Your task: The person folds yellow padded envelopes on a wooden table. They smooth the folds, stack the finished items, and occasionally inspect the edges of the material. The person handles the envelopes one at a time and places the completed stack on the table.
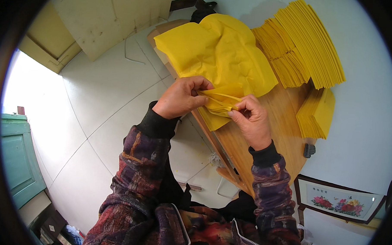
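My left hand (181, 97) and my right hand (251, 120) both pinch a folded piece of yellow paper (220, 107) between them, just above the near edge of a wooden table (269, 129). Behind the hands lies a loose, crumpled pile of yellow paper sheets (220, 50) on the table. My forearms in dark patterned sleeves come in from the lower edge.
A fanned stack of folded yellow papers (302, 44) lies at the table's far right, and a smaller yellow stack (317, 113) sits nearer. A framed flower picture (338, 201) leans at lower right. A green door (18, 155) stands at left; pale floor tiles (106, 97) lie below.
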`<act>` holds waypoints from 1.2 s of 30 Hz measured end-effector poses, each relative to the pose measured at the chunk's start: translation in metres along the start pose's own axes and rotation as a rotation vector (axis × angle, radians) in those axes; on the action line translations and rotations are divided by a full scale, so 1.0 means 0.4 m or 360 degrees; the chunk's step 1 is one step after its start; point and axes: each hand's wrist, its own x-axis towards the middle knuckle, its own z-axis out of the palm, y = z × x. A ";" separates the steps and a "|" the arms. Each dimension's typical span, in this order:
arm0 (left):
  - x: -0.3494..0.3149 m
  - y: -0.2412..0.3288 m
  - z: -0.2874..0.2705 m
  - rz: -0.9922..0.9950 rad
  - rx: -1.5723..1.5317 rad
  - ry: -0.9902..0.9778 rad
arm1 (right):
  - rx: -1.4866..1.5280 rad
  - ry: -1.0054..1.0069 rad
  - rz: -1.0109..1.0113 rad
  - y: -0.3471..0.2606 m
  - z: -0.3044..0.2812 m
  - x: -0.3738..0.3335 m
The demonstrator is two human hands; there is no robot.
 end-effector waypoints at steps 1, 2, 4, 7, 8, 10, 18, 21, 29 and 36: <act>0.003 -0.003 0.002 -0.0006 0.0084 0.0025 | -0.0033 0.0007 -0.0022 -0.001 0.003 -0.005; 0.005 -0.007 0.004 0.0025 0.0113 0.0062 | -0.0064 0.0076 -0.0030 -0.002 0.008 -0.009; 0.009 -0.012 0.012 0.0003 0.0163 0.0152 | -0.0118 0.0213 -0.0079 -0.003 0.020 -0.019; 0.013 -0.012 0.022 -0.0002 0.0249 0.0251 | -0.0474 0.0380 -0.0229 -0.006 0.027 -0.041; 0.013 -0.011 0.024 -0.0020 0.0259 0.0267 | -0.0482 0.0395 -0.0264 -0.006 0.031 -0.047; 0.014 -0.009 0.028 -0.0023 0.0269 0.0290 | -0.0497 0.0424 -0.0331 -0.003 0.037 -0.055; 0.011 -0.008 0.022 -0.0016 0.0208 0.0275 | -0.0268 0.0083 -0.0283 0.010 0.025 -0.028; 0.010 -0.004 0.012 -0.0025 0.0188 0.0207 | -0.0008 -0.0002 -0.0141 0.011 0.014 -0.011; -0.003 0.011 -0.010 -0.0046 -0.0110 -0.0031 | 0.0152 -0.0112 0.0053 0.008 0.003 0.014; 0.001 0.015 -0.009 -0.0134 -0.0051 0.0006 | -0.0013 -0.0252 -0.0003 -0.004 -0.017 0.008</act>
